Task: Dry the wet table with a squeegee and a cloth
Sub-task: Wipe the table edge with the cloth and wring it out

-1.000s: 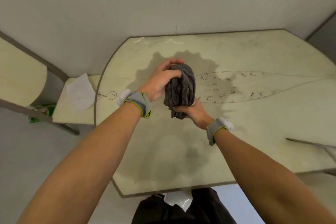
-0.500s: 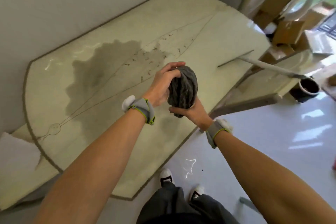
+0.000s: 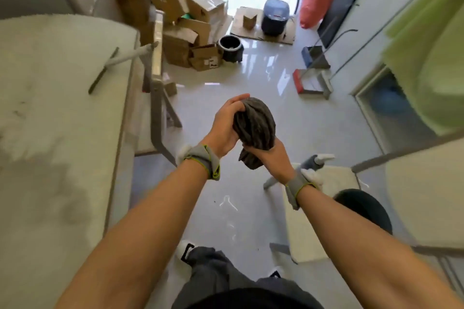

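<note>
A twisted dark grey cloth is held over the floor, to the right of the table. My left hand grips its upper part and my right hand grips its lower end from below. The pale table fills the left side, with a dark wet patch on its near part. The squeegee lies on the table's far right side, its handle reaching past the edge.
Cardboard boxes are piled beyond the table, with a black pot and a rice cooker on the glossy floor. A dustpan and broom stand to the right. A white stool sits beside my right arm.
My view has swung right, from over the table to over the floor. Both hands have kept their grip on the twisted cloth and carried it off the table.
</note>
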Demonstrator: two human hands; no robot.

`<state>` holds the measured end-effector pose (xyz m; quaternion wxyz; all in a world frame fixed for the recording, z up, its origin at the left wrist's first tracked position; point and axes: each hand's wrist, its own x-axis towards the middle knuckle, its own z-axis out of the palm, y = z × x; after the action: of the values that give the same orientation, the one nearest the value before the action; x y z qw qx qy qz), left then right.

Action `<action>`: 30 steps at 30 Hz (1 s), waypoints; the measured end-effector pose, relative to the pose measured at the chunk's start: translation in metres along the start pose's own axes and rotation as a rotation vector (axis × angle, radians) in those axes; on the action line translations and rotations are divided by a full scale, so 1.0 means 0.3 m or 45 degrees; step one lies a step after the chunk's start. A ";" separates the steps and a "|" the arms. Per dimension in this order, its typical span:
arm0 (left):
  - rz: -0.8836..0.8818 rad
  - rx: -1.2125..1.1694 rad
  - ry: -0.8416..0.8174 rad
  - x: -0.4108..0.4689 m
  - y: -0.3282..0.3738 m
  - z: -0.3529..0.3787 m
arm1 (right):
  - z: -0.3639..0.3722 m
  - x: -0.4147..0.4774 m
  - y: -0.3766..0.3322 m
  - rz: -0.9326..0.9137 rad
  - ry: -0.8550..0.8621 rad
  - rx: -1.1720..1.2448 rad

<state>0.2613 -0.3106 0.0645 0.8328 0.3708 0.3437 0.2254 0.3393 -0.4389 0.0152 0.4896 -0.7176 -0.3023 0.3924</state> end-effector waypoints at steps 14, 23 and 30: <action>-0.649 0.647 -0.646 0.038 -0.877 0.858 | -1.065 -0.572 0.600 0.284 0.664 -0.254; -1.348 0.659 -0.640 0.253 -1.258 0.806 | -1.182 -0.492 0.905 0.237 0.387 -0.740; -1.601 1.096 -1.030 0.439 -1.491 0.716 | -1.189 -0.327 1.222 0.221 0.115 -1.163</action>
<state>0.5614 -0.6057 -0.2295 0.6482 0.4468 0.2177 -0.5768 0.6139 -0.8090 -0.2274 0.1014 -0.8986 -0.3614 0.2272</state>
